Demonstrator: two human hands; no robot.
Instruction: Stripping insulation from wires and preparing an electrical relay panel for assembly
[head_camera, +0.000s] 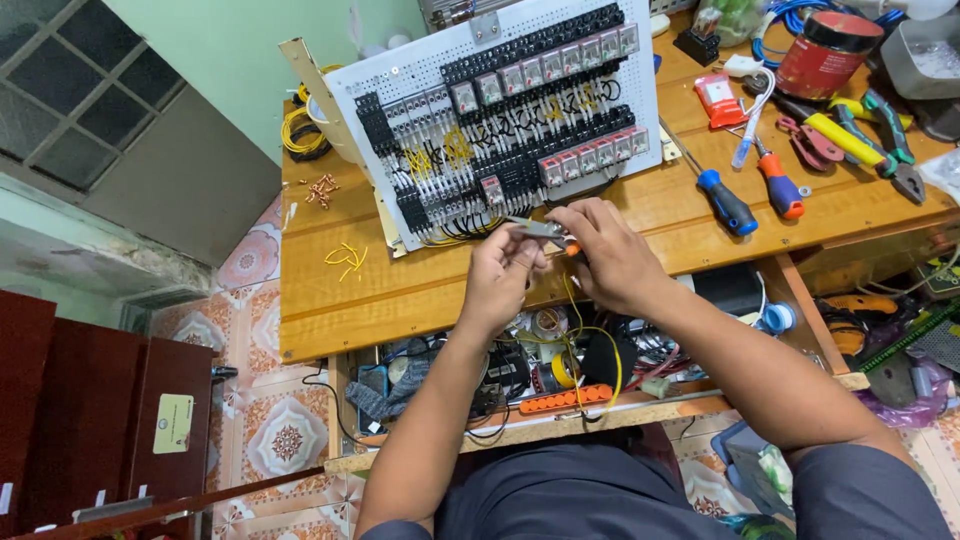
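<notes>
Hands meet over the front edge of the wooden tabletop (420, 290). The left hand (500, 275) and the right hand (605, 255) are close together, nearly touching. Between them is a small grey tool (535, 228) with an orange bit at one end. The fingers of both hands are curled tight around it, the left ones at one end and the right ones at the other. A thin yellow wire (575, 310) hangs down from the hands and loops over the shelf below.

Just behind the hands stands a white board (500, 120) full of little holes. It leans back a bit. Rows of small black and clear boxes sit on it, with yellow and black wires running between them.

On the right part of the tabletop lie two screwdrivers, one with a blue handle (725, 200) and one with a red and blue handle (780, 185). Pliers with yellow and green handles (860, 135) lie farther right, near a red jar (828, 50) with a black lid. On the left part lie some short yellow wire bits (345, 258) and a few small copper pieces (322, 188).

Under the tabletop is a messy shelf (520, 375) with tape rolls, wires and an orange strip.
</notes>
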